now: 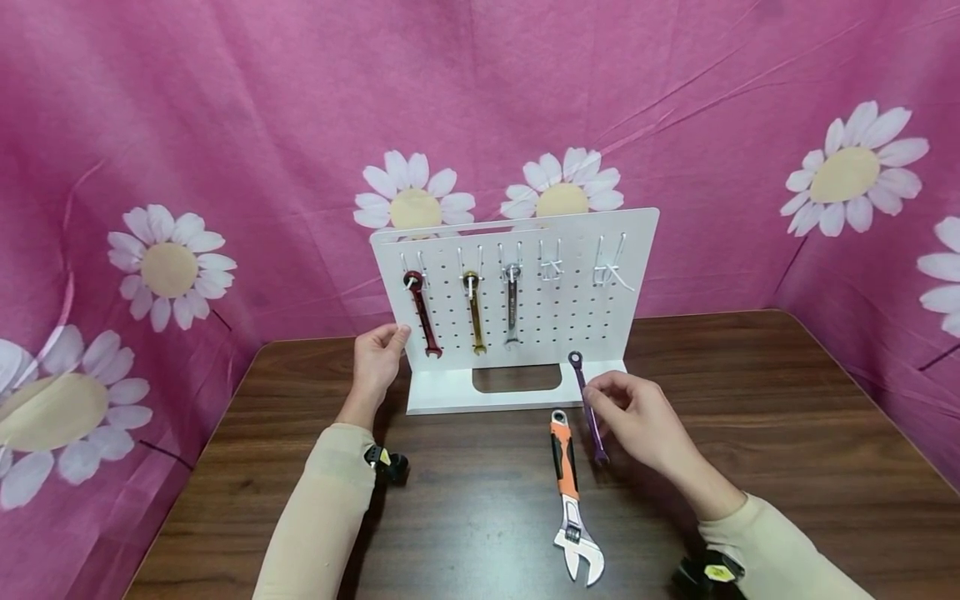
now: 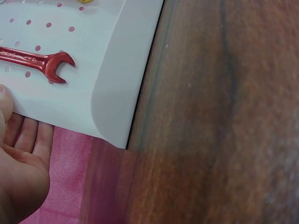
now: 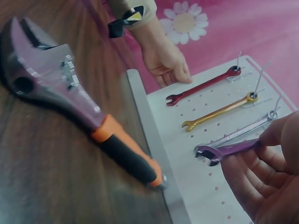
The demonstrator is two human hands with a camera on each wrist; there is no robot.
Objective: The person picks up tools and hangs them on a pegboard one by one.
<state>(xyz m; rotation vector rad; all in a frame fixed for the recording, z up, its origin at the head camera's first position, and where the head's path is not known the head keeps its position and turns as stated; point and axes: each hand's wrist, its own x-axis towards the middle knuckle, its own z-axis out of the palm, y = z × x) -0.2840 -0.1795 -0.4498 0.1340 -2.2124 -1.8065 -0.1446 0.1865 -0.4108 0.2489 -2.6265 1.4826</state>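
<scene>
A white pegboard stand [image 1: 555,321] stands on the table with a red wrench [image 1: 423,317], a gold wrench [image 1: 475,312] and a silver wrench [image 1: 512,304] hanging from its hooks. My left hand [image 1: 377,360] grips the board's left edge, thumb in front and fingers behind, as the left wrist view shows. In my right hand [image 1: 637,417] a purple wrench [image 1: 581,382] is pinched between thumb and fingers, ring end up, in front of the board's lower right. Just left of it, an adjustable wrench [image 1: 566,467] with an orange and black handle lies on the table.
Two hook sets on the board's right, one near the middle [image 1: 551,265] and one at the far right [image 1: 613,268], hold no wrench. Pink cloth [image 1: 300,167] with daisies surrounds the brown wooden table [image 1: 465,500].
</scene>
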